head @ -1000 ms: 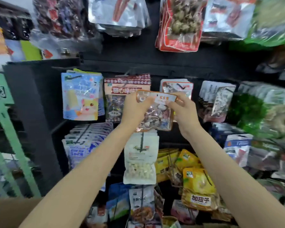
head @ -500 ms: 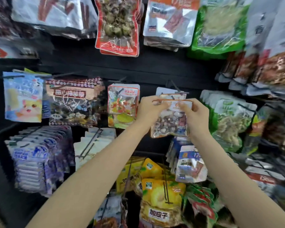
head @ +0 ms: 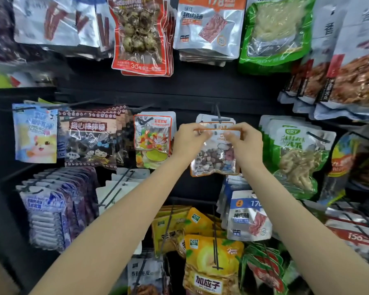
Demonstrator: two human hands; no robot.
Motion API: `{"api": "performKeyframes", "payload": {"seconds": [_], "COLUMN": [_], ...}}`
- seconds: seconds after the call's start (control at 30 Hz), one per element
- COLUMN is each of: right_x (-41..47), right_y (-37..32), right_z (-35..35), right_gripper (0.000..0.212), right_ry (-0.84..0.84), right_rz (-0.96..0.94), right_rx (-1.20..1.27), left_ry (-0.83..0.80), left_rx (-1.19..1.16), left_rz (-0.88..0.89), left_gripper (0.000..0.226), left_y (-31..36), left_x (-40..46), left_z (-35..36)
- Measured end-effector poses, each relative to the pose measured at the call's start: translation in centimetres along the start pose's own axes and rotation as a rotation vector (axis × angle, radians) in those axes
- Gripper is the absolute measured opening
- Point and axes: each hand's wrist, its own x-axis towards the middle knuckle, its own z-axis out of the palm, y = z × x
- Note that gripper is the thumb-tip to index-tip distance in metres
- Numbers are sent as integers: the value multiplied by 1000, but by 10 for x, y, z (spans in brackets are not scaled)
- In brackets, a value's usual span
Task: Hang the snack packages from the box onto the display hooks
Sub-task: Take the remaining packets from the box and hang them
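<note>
A clear snack package [head: 216, 158] with an orange rim and brown and white pieces inside hangs between both my hands. My left hand [head: 189, 140] pinches its top left corner and my right hand [head: 246, 143] pinches its top right corner. The package's top edge sits just below the tip of a black display hook [head: 218, 116] with a crossbar. Similar white-backed packages hang on that hook behind it. The box is out of view.
Hooks full of packages surround this one: a colourful candy pack [head: 152, 137] to the left, green bags [head: 294, 154] to the right, a silver jerky pack [head: 250, 218] and yellow bags [head: 211, 265] below, an egg pack [head: 140, 33] above. A black back panel [head: 200, 90] lies behind.
My view has swung to the right along the rack. Both hands carried the package rightward and up to the hook right of the candy pack.
</note>
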Motion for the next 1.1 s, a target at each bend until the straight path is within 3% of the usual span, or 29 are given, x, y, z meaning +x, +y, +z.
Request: {"api": "performKeyframes", "payload": {"seconds": [0.13,0.3,0.5,0.6,0.77,0.97,1.1], "right_x": [13,28,20,4,-16,-56,-100], "right_y": [0,7,14,18,23,-13,-44], "right_z": [2,11,19,22,40,98,174], "right_gripper": [23,18,22,23,12,14,13], "right_ry": [23,-10,40,79,-197,-482,-752], "right_rz": [-165,-252,-341,-405,-192,-261,-266], "right_rx": [-201,-464,-760,-734,-452,-343,-240], "left_ry": [24,46,39,54,52,-45,7], "left_rx": [239,636,725,677,589,639,671], "left_rz": [58,201,272,309,212,-57,-200], "left_gripper": [2,11,13,17,17,14,13], "left_y": [1,2,2,-4,-26,-73,-108], "left_x": [19,34,40,34,11,-31,-68], "left_z": [6,2,1,-3,-32,-114,-195]}}
